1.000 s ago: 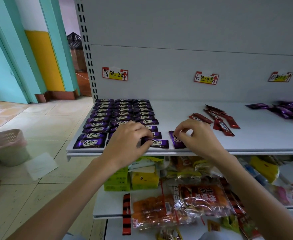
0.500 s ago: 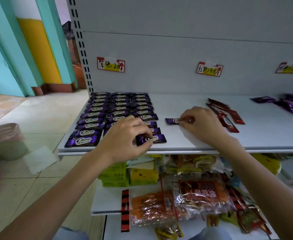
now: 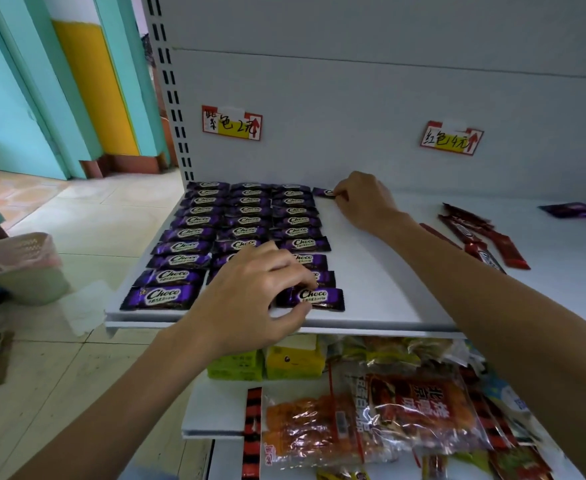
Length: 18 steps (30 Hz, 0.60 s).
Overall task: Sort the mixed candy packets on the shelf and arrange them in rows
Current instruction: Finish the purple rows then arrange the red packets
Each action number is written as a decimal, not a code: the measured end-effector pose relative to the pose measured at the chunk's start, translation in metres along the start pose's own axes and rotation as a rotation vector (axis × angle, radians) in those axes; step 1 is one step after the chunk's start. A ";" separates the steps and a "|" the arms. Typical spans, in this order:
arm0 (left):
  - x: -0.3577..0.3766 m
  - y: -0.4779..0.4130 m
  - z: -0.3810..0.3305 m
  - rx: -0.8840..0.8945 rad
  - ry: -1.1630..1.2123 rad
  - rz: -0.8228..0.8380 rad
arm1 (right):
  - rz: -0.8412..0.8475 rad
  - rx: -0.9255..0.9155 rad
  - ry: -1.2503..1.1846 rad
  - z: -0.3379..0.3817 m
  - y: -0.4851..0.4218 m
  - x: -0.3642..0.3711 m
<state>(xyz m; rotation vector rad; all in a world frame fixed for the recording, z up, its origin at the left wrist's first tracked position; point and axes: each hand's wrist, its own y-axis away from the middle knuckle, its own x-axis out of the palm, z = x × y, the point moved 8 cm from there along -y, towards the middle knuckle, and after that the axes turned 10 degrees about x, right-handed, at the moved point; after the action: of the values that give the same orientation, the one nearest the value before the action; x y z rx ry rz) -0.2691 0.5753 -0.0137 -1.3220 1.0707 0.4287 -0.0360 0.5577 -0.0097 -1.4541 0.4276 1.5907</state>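
Placing step — the right hand (image 3: 364, 202) pinches a purple packet (image 3: 323, 192) at the shelf (image 3: 388, 289) back, just beside the purple rows (image 3: 246, 221), while the left hand (image 3: 250, 296) has its grip on the front packet (image 3: 314, 297); next, release it aligned.

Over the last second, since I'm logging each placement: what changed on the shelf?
The right hand carried a purple packet from near the front edge of the shelf to the back wall, beside the third column's top, and still pinches it. The left hand stayed, pinching the front packet. The purple rows and red packets lie as before.
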 end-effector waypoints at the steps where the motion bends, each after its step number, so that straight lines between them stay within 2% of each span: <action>1: 0.000 0.000 -0.001 0.003 -0.003 0.006 | 0.005 0.002 0.003 0.000 -0.003 0.002; 7: -0.001 0.000 0.000 -0.025 0.021 0.008 | 0.052 -0.059 0.069 0.005 -0.009 0.012; 11: -0.005 -0.001 0.002 -0.048 0.044 -0.029 | 0.055 -0.056 -0.043 -0.003 -0.006 0.003; 18: -0.015 -0.019 -0.002 -0.106 0.035 -0.066 | 0.045 0.097 -0.108 -0.083 0.028 -0.051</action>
<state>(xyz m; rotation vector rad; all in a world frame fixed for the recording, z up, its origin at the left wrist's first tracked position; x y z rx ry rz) -0.2624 0.5733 0.0091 -1.4598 1.0418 0.4191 -0.0133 0.4606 0.0076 -1.2874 0.4710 1.6520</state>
